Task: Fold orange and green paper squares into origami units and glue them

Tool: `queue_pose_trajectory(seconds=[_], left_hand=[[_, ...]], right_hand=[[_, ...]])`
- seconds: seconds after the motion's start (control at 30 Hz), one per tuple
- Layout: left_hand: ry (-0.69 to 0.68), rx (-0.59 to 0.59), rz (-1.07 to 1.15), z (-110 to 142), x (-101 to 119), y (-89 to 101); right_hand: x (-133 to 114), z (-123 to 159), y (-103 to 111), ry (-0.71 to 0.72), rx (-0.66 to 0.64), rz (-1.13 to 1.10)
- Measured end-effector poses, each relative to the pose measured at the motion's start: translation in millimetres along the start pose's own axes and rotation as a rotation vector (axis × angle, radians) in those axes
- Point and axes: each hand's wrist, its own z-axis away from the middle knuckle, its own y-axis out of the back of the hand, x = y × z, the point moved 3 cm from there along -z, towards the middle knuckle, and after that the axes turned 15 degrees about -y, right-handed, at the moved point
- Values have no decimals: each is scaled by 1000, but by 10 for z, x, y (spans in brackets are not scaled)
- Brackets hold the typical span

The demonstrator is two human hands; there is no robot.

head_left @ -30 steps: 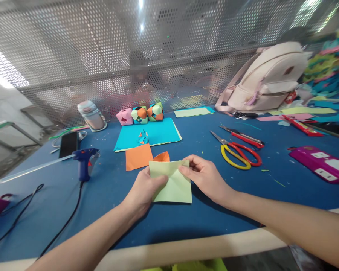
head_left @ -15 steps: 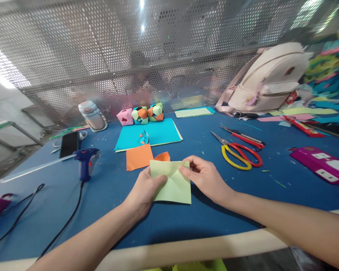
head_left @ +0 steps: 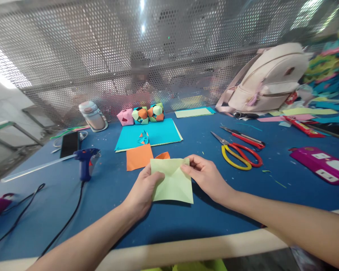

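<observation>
Both my hands hold a pale green paper square [head_left: 173, 182] just above the blue table [head_left: 186, 222], near its front edge. My left hand [head_left: 142, 190] pinches the sheet's left side, thumb on top. My right hand [head_left: 205, 177] pinches the upper right corner. Creases show across the sheet. Just behind it lie an orange paper square [head_left: 138, 156] and a small folded orange piece [head_left: 162, 155].
A blue glue gun [head_left: 86, 162] with its black cord lies to the left. Yellow-and-red scissors [head_left: 237, 152] lie to the right, a magenta power strip [head_left: 322, 165] further right. Cyan sheets [head_left: 148, 134], folded paper balls [head_left: 147, 113], a phone [head_left: 69, 143] and a pale backpack [head_left: 268, 77] stand behind.
The folded top flap of the green sheet has opened out, so the sheet now lies nearly flat between my hands. My hands have hardly shifted.
</observation>
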Motion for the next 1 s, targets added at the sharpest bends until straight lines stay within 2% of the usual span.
queue_pose_trajectory(seconds=[0.13, 0.33, 0.67, 1.0], left_hand=[[9, 4, -15, -1, -18, 11], [-64, 64, -14, -4, -6, 50], [-21, 57, -39, 9, -2, 24], [-92, -52, -278, 45, 50, -6]], right_hand=[[-7, -10, 7, -5, 9, 20], [-15, -7, 10, -8, 29, 41], [25, -20, -1, -27, 3, 17], [-14, 17, -16, 10, -29, 44]])
